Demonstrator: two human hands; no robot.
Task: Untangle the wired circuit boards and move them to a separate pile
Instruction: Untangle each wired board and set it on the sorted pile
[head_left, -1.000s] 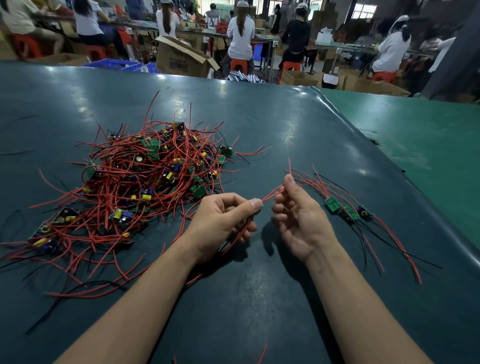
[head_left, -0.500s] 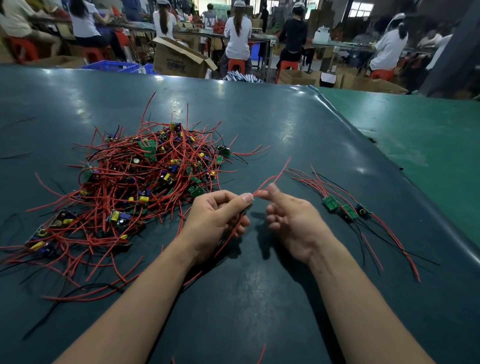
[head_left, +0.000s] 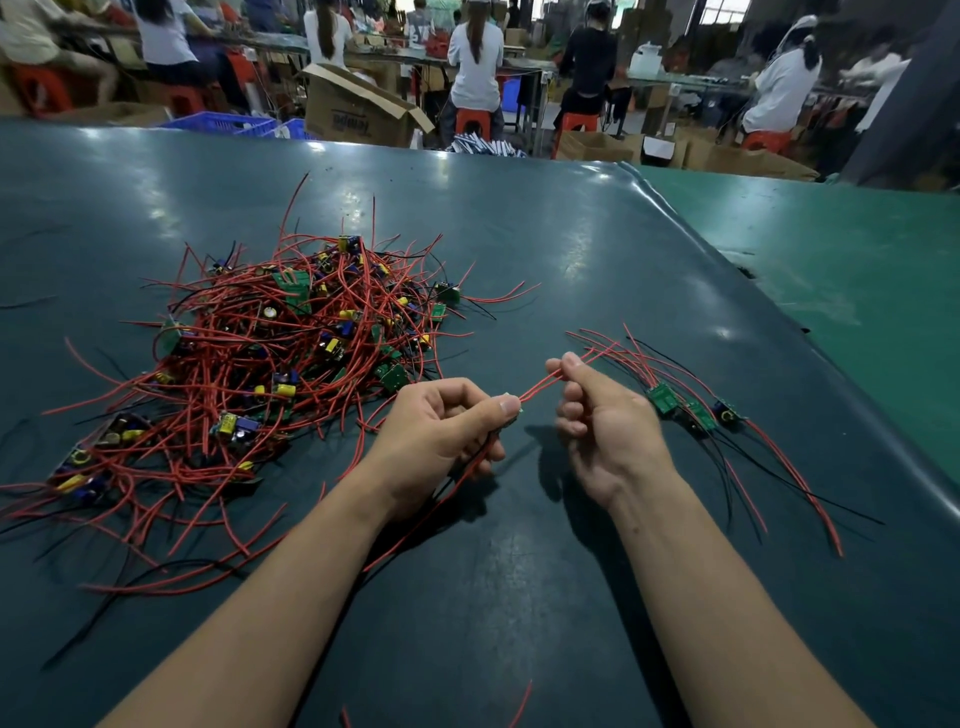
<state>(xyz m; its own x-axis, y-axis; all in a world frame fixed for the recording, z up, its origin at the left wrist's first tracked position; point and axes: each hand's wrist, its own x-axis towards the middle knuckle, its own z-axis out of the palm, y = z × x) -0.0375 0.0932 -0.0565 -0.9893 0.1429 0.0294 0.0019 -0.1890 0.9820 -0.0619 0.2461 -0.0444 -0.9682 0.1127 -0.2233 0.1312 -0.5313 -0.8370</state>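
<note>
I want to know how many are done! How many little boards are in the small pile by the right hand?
3, in a row right of the right hand: a green board, another green board, and a dark board farthest right. Wires may hide more.

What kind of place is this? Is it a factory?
Most likely, yes, a small electronics assembly workshop. A heap of wired circuit boards lies on a big work table. Behind it, workers on stools sit along benches among cardboard boxes.
</note>
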